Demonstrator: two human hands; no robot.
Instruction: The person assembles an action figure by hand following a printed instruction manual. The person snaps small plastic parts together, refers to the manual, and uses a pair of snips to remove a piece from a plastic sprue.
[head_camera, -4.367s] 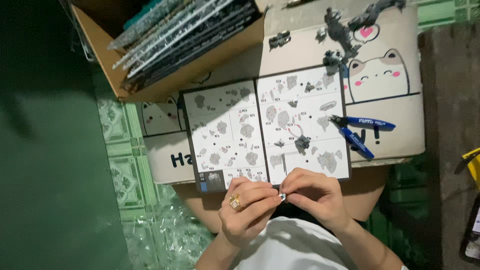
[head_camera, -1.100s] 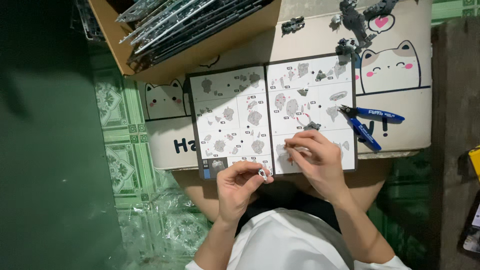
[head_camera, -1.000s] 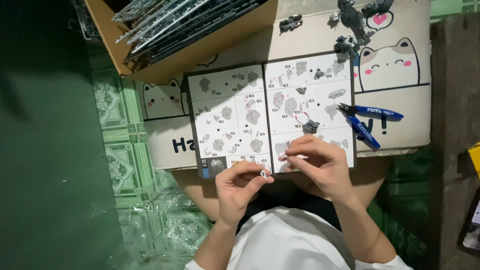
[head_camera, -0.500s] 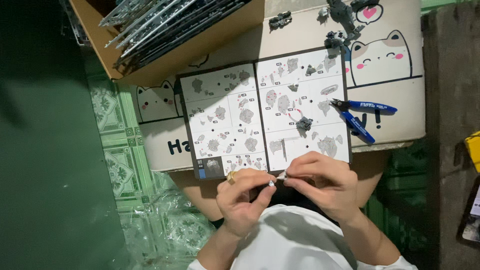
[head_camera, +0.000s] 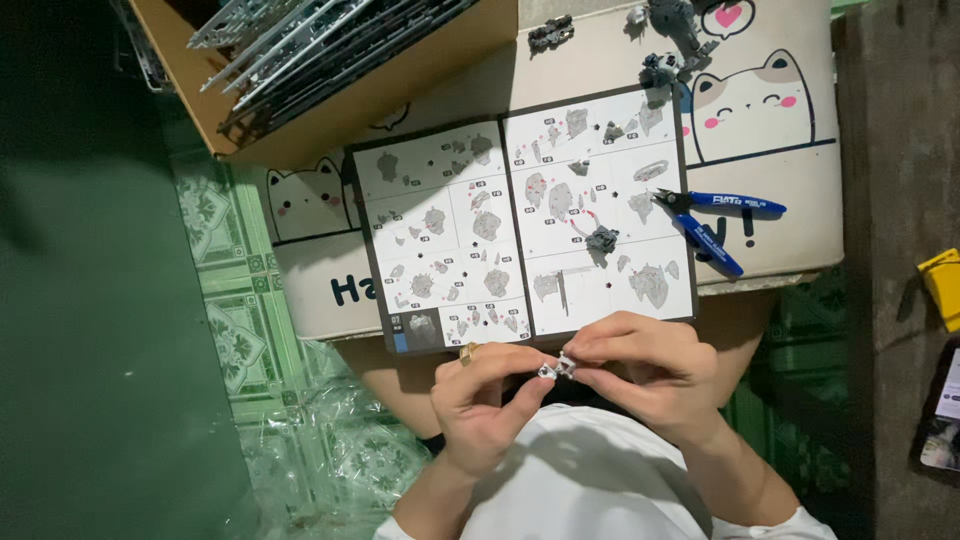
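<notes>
Pinched between both hands, a small grey plastic part (head_camera: 556, 368) sits just below the near edge of the open manual (head_camera: 525, 225), over the person's lap. It is tiny, pale grey with a glint on it; its exact shape is too small to tell.

Around it, the manual lies spread flat on a cream box (head_camera: 770, 160) printed with cartoon cats, which serves as the counter. Its two pages show grey assembly diagrams in panels. One small dark piece (head_camera: 601, 239) rests on the right page, well clear of the hands. Blue-handled nippers (head_camera: 712, 222) lie just beside the manual's right edge, their jaws pointing toward the page. At the box's far edge stand some dark grey assembled bits (head_camera: 672, 40), and one more dark bit (head_camera: 551, 33) lies to their left. A brown cardboard box (head_camera: 340, 100) at the upper left holds a stack of grey and white parts frames (head_camera: 310, 40). Green patterned floor tiles (head_camera: 225, 300) show at the left, with crumpled clear plastic wrap (head_camera: 340, 450) on them near the person's knee. A yellow object (head_camera: 942, 288) shows at the right edge. Nothing lies between the hands and the manual.

The left hand (head_camera: 485, 400), a gold ring (head_camera: 468, 352) on one finger, is curled nearly closed, thumb and forefinger gripping the part from the left. The right hand (head_camera: 650, 375) is likewise curled, fingertips pressed to the same part from the right, so the two hands meet on it.
</notes>
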